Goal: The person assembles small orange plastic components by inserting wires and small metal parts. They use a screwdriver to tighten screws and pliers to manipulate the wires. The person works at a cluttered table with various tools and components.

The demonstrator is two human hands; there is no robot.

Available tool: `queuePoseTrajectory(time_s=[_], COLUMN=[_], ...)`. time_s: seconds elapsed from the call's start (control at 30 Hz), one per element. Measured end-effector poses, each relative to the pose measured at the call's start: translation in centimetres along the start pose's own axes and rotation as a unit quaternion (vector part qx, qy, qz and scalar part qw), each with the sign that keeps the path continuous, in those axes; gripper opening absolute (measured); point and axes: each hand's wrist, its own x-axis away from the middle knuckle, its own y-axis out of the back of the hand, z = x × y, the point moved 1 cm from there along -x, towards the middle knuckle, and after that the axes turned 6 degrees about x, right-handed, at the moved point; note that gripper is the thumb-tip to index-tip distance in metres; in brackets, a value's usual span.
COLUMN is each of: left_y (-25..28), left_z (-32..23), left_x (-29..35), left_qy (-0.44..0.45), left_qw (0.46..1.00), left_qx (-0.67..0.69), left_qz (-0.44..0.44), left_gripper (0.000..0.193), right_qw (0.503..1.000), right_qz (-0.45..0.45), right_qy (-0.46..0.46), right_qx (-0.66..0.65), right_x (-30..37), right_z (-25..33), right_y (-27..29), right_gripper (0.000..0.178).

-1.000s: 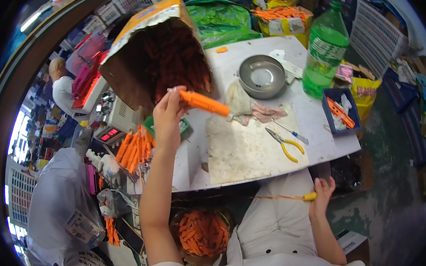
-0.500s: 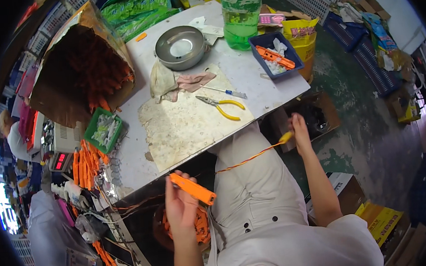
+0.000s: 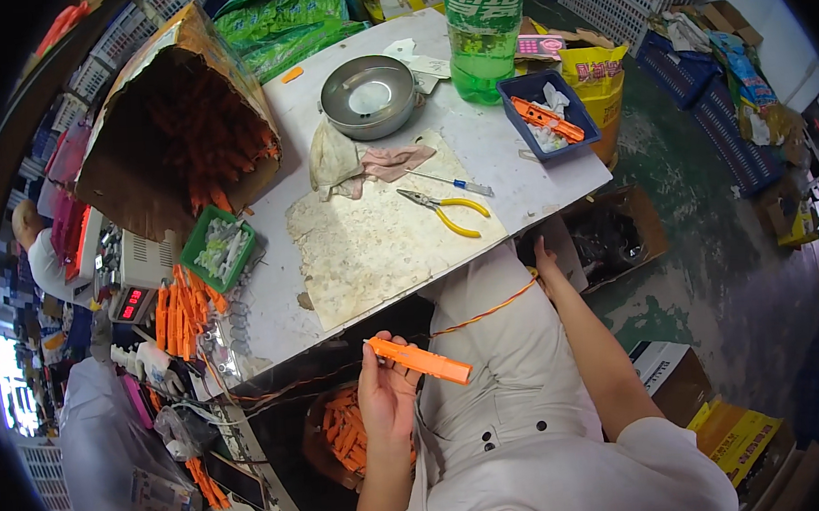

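Note:
My left hand (image 3: 388,390) is closed round a long orange plastic casing (image 3: 423,360), held level above my lap. Over my thigh, close to the table's front edge, is my right hand (image 3: 550,269); its fingers are small and partly hidden, so their grip cannot be made out. A twisted red-and-yellow wire (image 3: 485,315) crosses my thigh and reaches the side of that hand. On a stained sheet (image 3: 353,259) on the table lie yellow-handled pliers (image 3: 444,212). Just beyond them are a screwdriver (image 3: 457,184) and a pink cloth (image 3: 394,163).
A steel bowl (image 3: 370,130), a green bottle (image 3: 485,41) and a blue tray (image 3: 511,115) stand at the back. To the left are an open carton (image 3: 105,182) of orange parts, a green tray (image 3: 247,243) and stacked orange casings (image 3: 181,314). A bin of casings (image 3: 348,435) sits below the table.
My right hand has moved down and left, closer to the table edge and my thigh. The casing in my left hand has turned and shifted right. The view has shifted slightly.

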Motion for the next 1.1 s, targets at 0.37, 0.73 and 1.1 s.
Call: queuePoseTrajectory(time_s=[0.37, 0.73, 1.1], left_y=[-1.9, -8.2, -6.5], left_z=[-1.4, -2.5, 0.8], left_x=[-0.9, -4.8, -3.3], left_qy=[-0.024, -0.088, -0.151], left_qw=[0.995, 0.937, 0.923], left_qx=[-0.083, -0.204, -0.352], left_qz=[0.044, 0.269, 0.041], left_gripper=[0.033, 0.041, 0.079], right_qw=[0.854, 0.741, 0.599], right_qz=[0.251, 0.339, 0.099], right_qy=[0.044, 0.541, 0.741], right_qx=[-0.453, 0.208, 0.286], right_x=[11.4, 33.4, 33.5], right_z=[4.5, 14.1, 13.6], right_y=[7.1, -1.0, -5.9], right_gripper=[0.036, 0.042, 0.032])
